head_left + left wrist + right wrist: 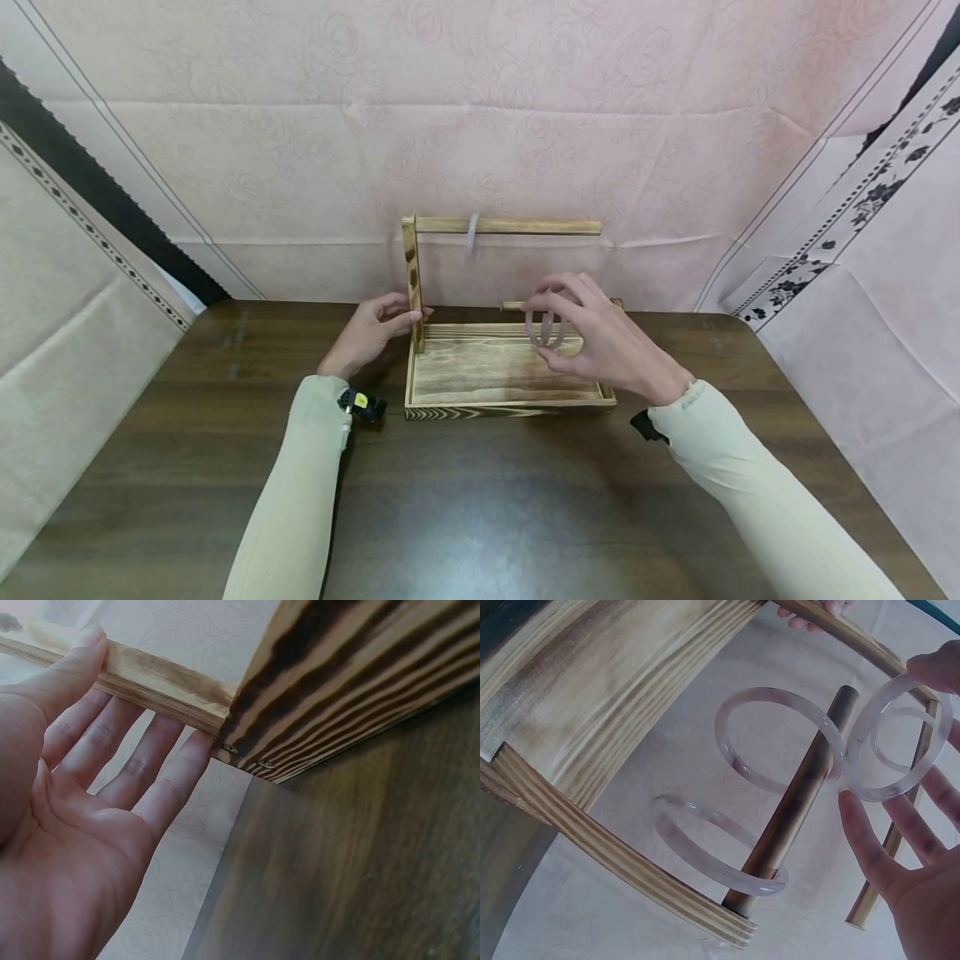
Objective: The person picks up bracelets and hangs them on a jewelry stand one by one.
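My left hand (pixel 378 329) grips the upright post (pixel 413 275) of a wooden display rack, its thumb on one side and fingers on the other. Between thumb and fingertips, my right hand (pixel 596 333) pinches a translucent pale bangle (pixel 857 735) beside the free end of the lower bar (pixel 795 806). Around that bar the right wrist view shows one bangle (pixel 765 694) near the free end and another bangle (pixel 705 864) close to the side post (pixel 622 847). A further bangle (pixel 472 233) hangs on the top bar (pixel 532 226).
The rack's shallow tray base (pixel 480 367) stands on a dark wooden table (pixel 480 500), near its back edge. Behind it hangs a pale patterned cloth (pixel 480 133). More cloth covers both sides. The top bar's right end is free.
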The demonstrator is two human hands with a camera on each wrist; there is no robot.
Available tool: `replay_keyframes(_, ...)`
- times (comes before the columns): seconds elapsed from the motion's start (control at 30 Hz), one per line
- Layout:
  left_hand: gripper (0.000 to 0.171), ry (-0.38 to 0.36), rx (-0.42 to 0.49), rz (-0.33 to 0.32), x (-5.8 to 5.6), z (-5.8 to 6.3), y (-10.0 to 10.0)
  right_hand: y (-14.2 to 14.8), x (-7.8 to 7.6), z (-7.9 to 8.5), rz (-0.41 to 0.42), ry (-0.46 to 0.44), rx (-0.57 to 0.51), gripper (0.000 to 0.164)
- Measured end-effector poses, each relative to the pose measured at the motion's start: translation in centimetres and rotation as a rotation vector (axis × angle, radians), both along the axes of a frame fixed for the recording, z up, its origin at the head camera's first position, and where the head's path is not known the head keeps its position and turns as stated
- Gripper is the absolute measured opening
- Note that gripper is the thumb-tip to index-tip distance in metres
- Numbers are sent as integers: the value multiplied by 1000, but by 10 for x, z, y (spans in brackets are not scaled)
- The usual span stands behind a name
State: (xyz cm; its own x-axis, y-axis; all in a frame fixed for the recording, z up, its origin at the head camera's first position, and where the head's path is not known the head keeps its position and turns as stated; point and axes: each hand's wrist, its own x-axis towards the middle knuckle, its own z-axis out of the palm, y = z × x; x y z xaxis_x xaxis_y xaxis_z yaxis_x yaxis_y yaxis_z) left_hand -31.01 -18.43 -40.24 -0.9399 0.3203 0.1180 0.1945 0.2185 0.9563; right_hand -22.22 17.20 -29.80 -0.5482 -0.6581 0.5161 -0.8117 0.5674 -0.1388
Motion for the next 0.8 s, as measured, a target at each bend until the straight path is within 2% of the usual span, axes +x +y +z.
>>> replay_keyframes(0.3, 39, 4, 2, -4, 0, -1, 0, 1, -4, 3, -25, 20, -27, 45)
replay_keyframes(0.8, 38, 3, 15, 0, -2, -2, 0, 8, -14, 6, -52, 21, -59, 50)
